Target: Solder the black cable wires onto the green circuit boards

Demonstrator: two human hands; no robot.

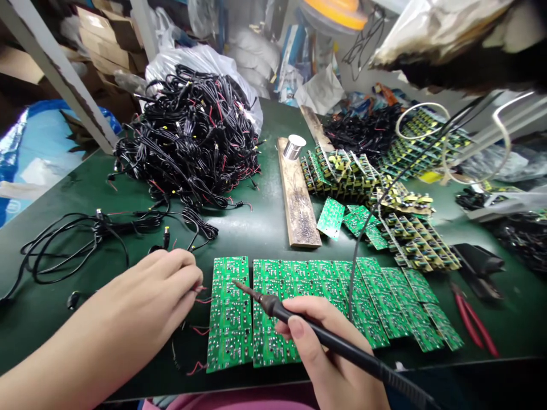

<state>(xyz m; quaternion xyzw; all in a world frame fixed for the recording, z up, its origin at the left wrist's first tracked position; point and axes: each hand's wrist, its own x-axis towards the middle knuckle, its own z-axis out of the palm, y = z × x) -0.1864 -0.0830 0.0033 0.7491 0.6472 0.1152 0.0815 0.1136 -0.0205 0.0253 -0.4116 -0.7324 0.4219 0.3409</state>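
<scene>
My right hand (325, 336) grips a black soldering iron (329, 336) like a pen, its metal tip (236, 283) hovering just above a row of green circuit boards (231, 313). The tip looks close to the leftmost board, but contact cannot be judged. My left hand (166, 279) rests at the table beside that board, fingers closed around thin wires with red ends (200, 296). Behind this hand lie loose black cables (77, 239) with barrel plugs. The boards lie overlapping in a long row across the front of the table, and my right hand hides part of them.
A big heap of black cables (188, 136) fills the back left of the green table. A wooden board (297, 193) holds a solder spool (294, 147). Stacks of component-laden boards (410, 239) stand at right, with red-handled pliers (474, 319) and a black tool (478, 267) nearby.
</scene>
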